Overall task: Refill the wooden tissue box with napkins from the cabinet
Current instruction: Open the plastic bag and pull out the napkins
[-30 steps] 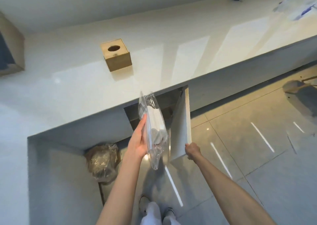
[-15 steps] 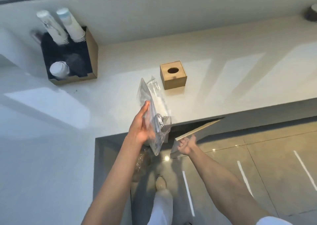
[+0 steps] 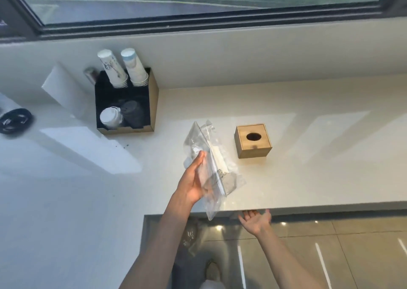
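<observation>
Just right of the napkin bag (image 3: 207, 167) gripped in the left hand (image 3: 193, 183) sits the wooden tissue box (image 3: 253, 140); right hand (image 3: 256, 221) spread empty.

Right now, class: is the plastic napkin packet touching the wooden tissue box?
Apart. The head view shows a clear strip of white countertop between the plastic napkin packet, held in the left hand, and the wooden tissue box.

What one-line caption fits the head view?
Left hand holds a clear napkin bag beside the wooden tissue box; right hand open below.
</observation>
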Tool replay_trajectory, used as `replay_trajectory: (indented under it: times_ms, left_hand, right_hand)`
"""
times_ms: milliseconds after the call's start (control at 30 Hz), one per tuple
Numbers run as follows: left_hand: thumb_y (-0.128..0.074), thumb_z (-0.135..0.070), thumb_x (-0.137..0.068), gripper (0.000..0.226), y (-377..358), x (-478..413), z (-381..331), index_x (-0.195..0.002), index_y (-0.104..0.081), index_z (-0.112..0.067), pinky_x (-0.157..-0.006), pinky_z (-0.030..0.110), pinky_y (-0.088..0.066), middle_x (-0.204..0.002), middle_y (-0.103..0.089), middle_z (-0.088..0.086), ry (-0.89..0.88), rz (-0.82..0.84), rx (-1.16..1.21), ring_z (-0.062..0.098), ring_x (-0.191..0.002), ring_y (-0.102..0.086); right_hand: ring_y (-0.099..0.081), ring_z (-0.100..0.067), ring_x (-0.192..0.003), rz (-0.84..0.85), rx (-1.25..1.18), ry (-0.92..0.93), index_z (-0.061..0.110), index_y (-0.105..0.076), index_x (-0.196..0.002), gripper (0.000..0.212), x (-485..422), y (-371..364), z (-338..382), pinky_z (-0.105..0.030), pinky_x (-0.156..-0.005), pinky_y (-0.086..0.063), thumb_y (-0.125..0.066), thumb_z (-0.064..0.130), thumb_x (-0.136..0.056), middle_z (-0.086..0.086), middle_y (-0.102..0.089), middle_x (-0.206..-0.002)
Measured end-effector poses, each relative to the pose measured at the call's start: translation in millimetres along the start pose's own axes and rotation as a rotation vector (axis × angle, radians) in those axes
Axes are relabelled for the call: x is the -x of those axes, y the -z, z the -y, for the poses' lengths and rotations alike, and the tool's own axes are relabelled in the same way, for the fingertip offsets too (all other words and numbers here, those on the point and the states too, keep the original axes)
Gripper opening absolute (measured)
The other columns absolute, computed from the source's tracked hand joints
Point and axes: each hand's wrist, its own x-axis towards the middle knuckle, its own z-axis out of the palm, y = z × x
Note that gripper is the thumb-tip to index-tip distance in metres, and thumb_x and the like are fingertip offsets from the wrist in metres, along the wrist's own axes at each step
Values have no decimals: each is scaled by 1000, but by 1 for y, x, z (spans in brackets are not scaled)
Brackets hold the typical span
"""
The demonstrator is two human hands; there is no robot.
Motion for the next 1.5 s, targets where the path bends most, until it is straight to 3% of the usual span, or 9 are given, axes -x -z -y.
replay_trajectory:
  times_ms: [167, 267, 400, 533, 833, 1133, 1233, 1367, 1500]
  left_hand:
    - [-71, -44, -83, 56, -66, 0, -19, -131, -59, -16, -88, 50, -56, -126, -66, 13, -82, -24, -11, 34, -113, -63]
    - [-86, -45, -67, 86, -124, -13, -28, -138, -49, -14, -90, 60, -53, -133, -61, 16, -184, -65, 0, 36, -116, -63]
    - [-78, -34, -79, 77, -220, -27, -43, -135, -27, -22, -84, 56, -54, -110, -65, 7, -316, -76, 140, 27, -91, -68]
    - [-79, -29, -79, 77, -315, -40, -60, -133, -24, -22, -86, 54, -56, -121, -61, 12, -501, -65, 237, 26, -86, -68]
    - [-81, -31, -75, 105, -474, -60, -128, -149, -6, -25, -92, 50, -53, -145, -47, 10, -749, 43, 417, 24, -100, -65]
    - [-62, -59, -83, 86, -524, -61, -195, -152, -14, -40, -115, 48, 9, -163, -14, -8, -1752, -529, -1105, 22, -151, 2]
    - [-63, -57, -83, 68, -552, -64, -233, -144, -38, -40, -121, 52, 2, -155, -36, -9, -1399, -209, -1806, 19, -150, -14]
    - [-74, -26, -85, 23, -570, -76, -242, -105, -71, -17, -95, 39, -52, -96, -74, -9, -938, 189, -1767, 10, -90, -67]
    - [-76, -24, -83, 23, -583, -74, -252, -96, -71, -6, -66, 28, -50, -84, -76, -3, -894, 253, -1758, 14, -75, -69]
  right_hand:
    - [-63, -31, -97, 27, 294, 101, 5, -53, -122, 29, 94, -33, 40, -38, -81, -53, -46, 20, -98, -16, -62, -108]
    - [-56, -17, -65, 152, 467, 607, 5, -65, -108, 20, 179, -75, 111, -26, -61, -49, -52, 13, -95, -9, -61, -85]
    - [-54, -10, -63, 281, 960, 1303, 17, -72, -100, 23, 306, -152, 198, -23, -60, -43, -54, 30, -97, 3, -67, -83]
    - [-62, -11, -90, -79, 1684, 1752, 29, -72, -102, 54, 377, -214, 262, -33, -76, -52, -51, 74, -80, 13, -71, -96]
    - [-67, -15, -86, -5, 1792, 1880, 32, -70, -78, 14, 450, -309, 403, -32, -76, -52, -75, 43, -72, 11, -73, -85]
    - [-63, -2, -71, 238, 1943, 2047, 20, -75, -86, 8, 497, -352, 508, -24, -69, -50, -78, 25, -80, 10, -71, -79]
    - [-62, -5, -70, 287, 1994, 2031, 19, -72, -85, 7, 502, -350, 531, -19, -62, -46, -77, 23, -82, 9, -69, -78]
    - [-66, -15, -75, 235, 2093, 1976, 21, -70, -84, 7, 497, -341, 557, -27, -64, -52, -77, 23, -82, 6, -70, -81]
    - [-62, -7, -77, 244, 2033, 1935, 19, -70, -90, 9, 492, -325, 582, -19, -64, -43, -73, 27, -86, 8, -68, -85]
